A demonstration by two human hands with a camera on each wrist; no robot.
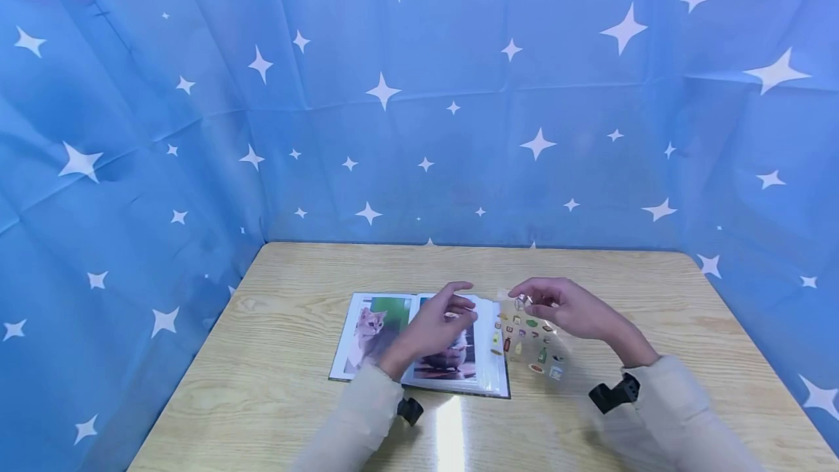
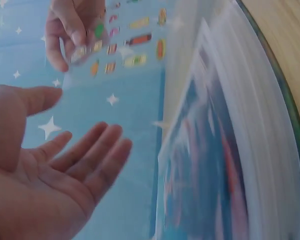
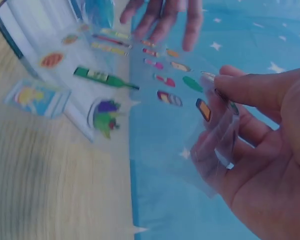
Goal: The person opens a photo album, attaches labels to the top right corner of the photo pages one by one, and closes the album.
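Note:
A photo album (image 1: 419, 344) lies open on the wooden table (image 1: 301, 399), showing cat photos; its page edges (image 2: 250, 125) fill the left wrist view. My right hand (image 1: 564, 308) pinches the top of a clear sticker sheet (image 1: 532, 341) with small coloured stickers, held up just right of the album. The sticker sheet (image 3: 155, 85) shows bottles and food shapes, with the thumb and fingers (image 3: 240, 105) curled on its corner. My left hand (image 1: 439, 319) hovers over the album's right page, fingers relaxed and straight, holding nothing. Palm and fingers (image 2: 85, 160) face the sticker sheet (image 2: 125, 45).
Blue star-printed cloth (image 1: 419, 93) walls the table on the back and both sides. Bare wood lies in front of the album and to the right of the sheet. Black wrist cameras (image 1: 612, 393) sit on both sleeves.

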